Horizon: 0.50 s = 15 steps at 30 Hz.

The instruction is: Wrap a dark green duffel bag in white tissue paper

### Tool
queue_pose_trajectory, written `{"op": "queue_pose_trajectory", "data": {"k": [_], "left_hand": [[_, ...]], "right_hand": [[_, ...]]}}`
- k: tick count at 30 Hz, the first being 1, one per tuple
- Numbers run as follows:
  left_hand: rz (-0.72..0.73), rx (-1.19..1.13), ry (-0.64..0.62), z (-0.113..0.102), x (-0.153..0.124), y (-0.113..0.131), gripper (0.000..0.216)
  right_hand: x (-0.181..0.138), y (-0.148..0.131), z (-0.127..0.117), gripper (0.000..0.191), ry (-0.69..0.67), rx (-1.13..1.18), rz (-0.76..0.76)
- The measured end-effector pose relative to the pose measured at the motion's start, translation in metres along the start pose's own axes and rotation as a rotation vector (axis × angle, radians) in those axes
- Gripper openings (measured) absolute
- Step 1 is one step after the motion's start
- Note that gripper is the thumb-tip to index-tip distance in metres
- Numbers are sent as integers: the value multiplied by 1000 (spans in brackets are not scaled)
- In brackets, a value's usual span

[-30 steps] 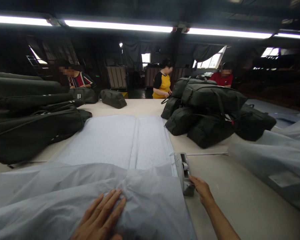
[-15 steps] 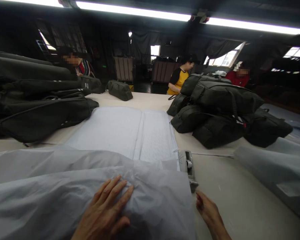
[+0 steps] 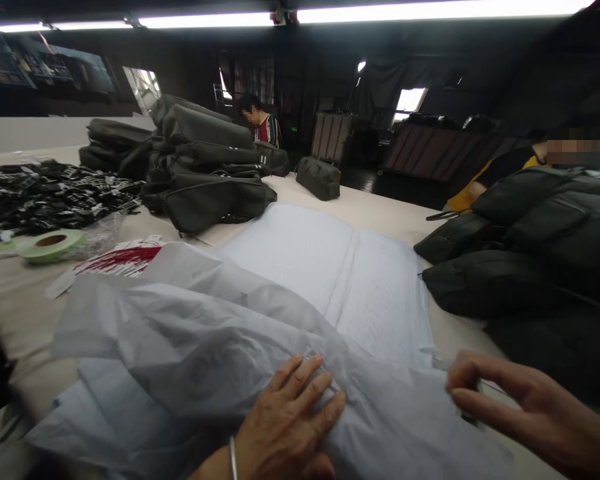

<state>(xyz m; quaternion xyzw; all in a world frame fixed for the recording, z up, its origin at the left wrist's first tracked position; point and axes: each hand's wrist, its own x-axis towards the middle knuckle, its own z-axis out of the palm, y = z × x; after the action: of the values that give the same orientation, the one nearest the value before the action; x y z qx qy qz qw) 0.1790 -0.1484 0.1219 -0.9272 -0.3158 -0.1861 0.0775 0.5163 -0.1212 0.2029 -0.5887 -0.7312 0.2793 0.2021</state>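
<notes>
My left hand (image 3: pixel 290 417) lies flat, fingers spread, on a crumpled pale translucent plastic bag (image 3: pixel 190 333) at the near edge of the table. A thin bracelet sits on its wrist. My right hand (image 3: pixel 515 403) hovers at the bag's right edge, fingers pointing left with thumb and forefinger pinched close together. What they hold is too thin to make out. Beyond the bag lies a flat stack of white plastic sheets (image 3: pixel 340 267).
Dark bags are piled at the right (image 3: pixel 545 253) and back left (image 3: pixel 205 173), with a single bag (image 3: pixel 319 177) behind. At the left lie a green tape roll (image 3: pixel 50 245), red-and-white tags (image 3: pixel 125 259) and black labels (image 3: pixel 45 193). Other people stand at the far side.
The view has swung left, and the tape dispenser is out of sight. My right hand left the dispenser and rose toward the bag's right edge in a pinch. My left hand stayed on the bag.
</notes>
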Motion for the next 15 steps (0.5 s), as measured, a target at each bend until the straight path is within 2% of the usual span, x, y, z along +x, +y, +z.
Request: {"op": "queue_pose_trajectory", "data": {"k": [2,3,5,9,11,15], "left_hand": [[-2,12,16,0,1,0,66],[-2,21,32,1,1,1,63],[1,44,75,4,2,1,59],[-44,56,195,17,2,4,36],[-87,49,260,23,2,6,24],[-115,46,336,30,3,8,17]], "right_hand": [[41,-60,14,16,-377,-59,-94],[58,-81,24,12,-462,-110,-134],[86,-106,46,6,-565,-226,-204],[120,-103,78,5,-648,-404,-267],[129,-96,85,6,-697,-429,-256],[135,-92,92,4,-697,-485,-325]]}}
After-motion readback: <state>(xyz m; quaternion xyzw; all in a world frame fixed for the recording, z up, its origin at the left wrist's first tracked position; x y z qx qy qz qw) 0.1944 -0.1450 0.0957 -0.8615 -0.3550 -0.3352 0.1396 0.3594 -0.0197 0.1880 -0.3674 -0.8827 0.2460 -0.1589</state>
